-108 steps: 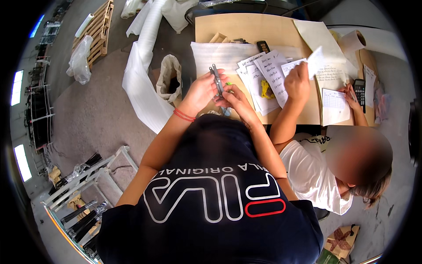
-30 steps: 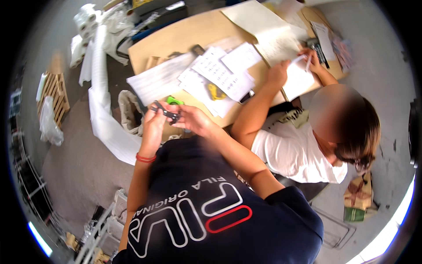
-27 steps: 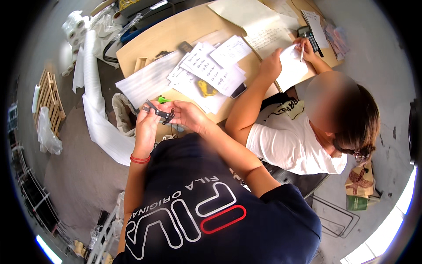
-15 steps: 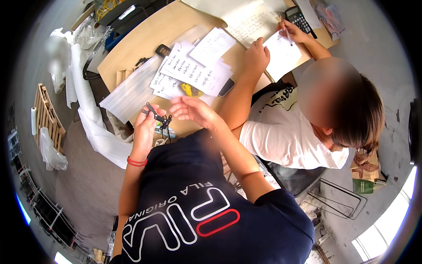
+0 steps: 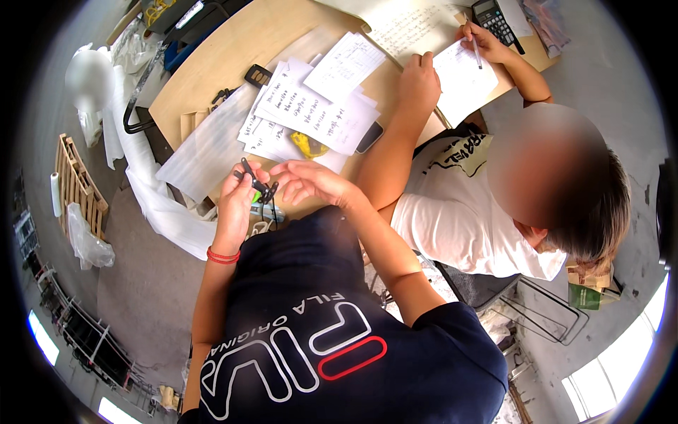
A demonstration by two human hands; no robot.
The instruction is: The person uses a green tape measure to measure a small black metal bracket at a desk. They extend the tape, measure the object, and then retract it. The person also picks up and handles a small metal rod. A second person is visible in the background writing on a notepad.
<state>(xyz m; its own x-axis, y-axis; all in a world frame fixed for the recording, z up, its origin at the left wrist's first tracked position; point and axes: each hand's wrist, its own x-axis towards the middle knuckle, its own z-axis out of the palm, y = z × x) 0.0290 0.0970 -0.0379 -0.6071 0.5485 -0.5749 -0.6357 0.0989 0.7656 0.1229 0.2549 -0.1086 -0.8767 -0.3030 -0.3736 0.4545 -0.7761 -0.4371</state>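
Note:
My left hand [image 5: 235, 201], with a red cord round its wrist, grips a small black object [image 5: 259, 185] with thin, stick-like arms and dark cords hanging below. Its exact kind I cannot make out. Just beside it is my right hand [image 5: 314, 181], palm turned inward, its fingers loosely bent and apart, with nothing visible in them. Both hands are above the table's near edge. Beyond them lies a pile of handwritten paper sheets [image 5: 321, 106], with a yellow object [image 5: 308, 145] partly covered by it.
At right, another person writes with a pen [image 5: 477, 54] in an open notebook [image 5: 452, 88], beside a calculator [image 5: 492, 22]. A phone [image 5: 370, 137] and a small black device [image 5: 258, 75] flank the papers. White foam wrap [image 5: 145, 180] hangs at left, near a wooden pallet [image 5: 80, 185].
My right hand's fingers have bent slightly and come closer to the black object. The black object has tilted a little in my left hand. The view has shifted slightly.

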